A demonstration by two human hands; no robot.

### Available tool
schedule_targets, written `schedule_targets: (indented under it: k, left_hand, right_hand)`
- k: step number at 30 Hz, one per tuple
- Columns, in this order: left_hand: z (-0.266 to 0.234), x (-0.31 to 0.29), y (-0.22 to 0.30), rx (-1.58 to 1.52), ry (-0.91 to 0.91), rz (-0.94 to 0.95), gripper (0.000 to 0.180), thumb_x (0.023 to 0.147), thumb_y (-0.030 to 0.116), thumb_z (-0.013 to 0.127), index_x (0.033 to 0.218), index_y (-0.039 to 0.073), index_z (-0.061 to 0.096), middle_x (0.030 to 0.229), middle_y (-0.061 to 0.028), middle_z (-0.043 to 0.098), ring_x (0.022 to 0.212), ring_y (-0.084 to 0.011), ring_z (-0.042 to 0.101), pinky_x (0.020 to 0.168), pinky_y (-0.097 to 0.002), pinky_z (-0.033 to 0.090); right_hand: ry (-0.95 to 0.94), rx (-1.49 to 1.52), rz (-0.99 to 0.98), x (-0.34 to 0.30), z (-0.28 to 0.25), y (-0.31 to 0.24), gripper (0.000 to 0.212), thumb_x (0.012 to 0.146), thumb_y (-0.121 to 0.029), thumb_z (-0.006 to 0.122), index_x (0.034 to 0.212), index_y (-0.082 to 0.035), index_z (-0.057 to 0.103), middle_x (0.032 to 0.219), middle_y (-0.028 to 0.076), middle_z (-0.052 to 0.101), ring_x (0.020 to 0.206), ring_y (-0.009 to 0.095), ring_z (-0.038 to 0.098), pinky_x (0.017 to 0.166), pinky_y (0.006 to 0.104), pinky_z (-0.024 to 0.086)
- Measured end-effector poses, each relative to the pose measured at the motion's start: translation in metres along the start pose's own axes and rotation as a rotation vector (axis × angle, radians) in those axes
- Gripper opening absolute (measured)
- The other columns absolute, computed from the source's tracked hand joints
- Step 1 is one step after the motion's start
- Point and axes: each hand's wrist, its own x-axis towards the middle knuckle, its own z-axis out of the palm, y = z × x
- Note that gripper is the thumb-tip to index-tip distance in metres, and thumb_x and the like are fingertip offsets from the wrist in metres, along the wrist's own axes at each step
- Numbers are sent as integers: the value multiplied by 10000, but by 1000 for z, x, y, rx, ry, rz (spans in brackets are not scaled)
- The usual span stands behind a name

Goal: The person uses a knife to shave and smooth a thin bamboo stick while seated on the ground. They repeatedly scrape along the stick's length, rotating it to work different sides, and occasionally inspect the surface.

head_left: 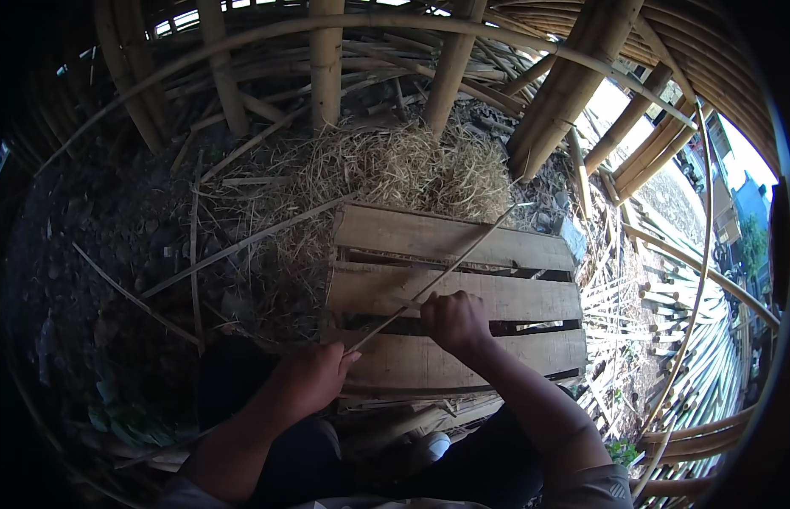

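A long, thin bamboo strip (pixel 465 257) runs slantwise over a slatted wooden bench (pixel 463 297), its far end rising past the bench's back edge. My left hand (pixel 308 382) is closed round the strip at the bench's near left corner, thumb along it. Over the middle slats, my right hand (pixel 456 321) makes a fist right beside the strip. A short, narrow tip pokes out of that fist toward the strip; what it belongs to is hidden by the fingers. Behind my left hand the strip seems to carry on down past my forearm.
Straw-like shavings (pixel 412 165) are heaped behind the bench. Upright bamboo poles (pixel 325 68) stand beyond, crossed by a long curved bamboo strip (pixel 395 20). Loose strips (pixel 242 246) lie on the dark ground at left. Many cut bamboo lengths (pixel 700 348) are stacked at right.
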Motion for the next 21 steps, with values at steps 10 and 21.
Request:
schedule_targets:
  k: [10, 21]
  left_hand:
    - [-1, -4, -6, 88, 35, 65, 384, 1047, 343, 561, 886, -1, 624, 797, -255, 679, 796, -449, 689, 714, -532, 540]
    - [-44, -33, 23, 229, -15, -31, 394, 1011, 377, 612, 865, 11, 622, 807, -238, 684, 794, -434, 693, 706, -519, 537]
  right_hand:
    - [-553, -108, 950, 27, -14, 79, 660, 1044, -507, 444, 734, -2, 733, 829, 271, 727, 791, 450, 722, 715, 546, 554]
    - [-473, 1238, 1423, 19, -23, 38, 380, 941, -394, 703, 824, -41, 620, 554, -39, 428, 398, 97, 406, 377, 294, 305]
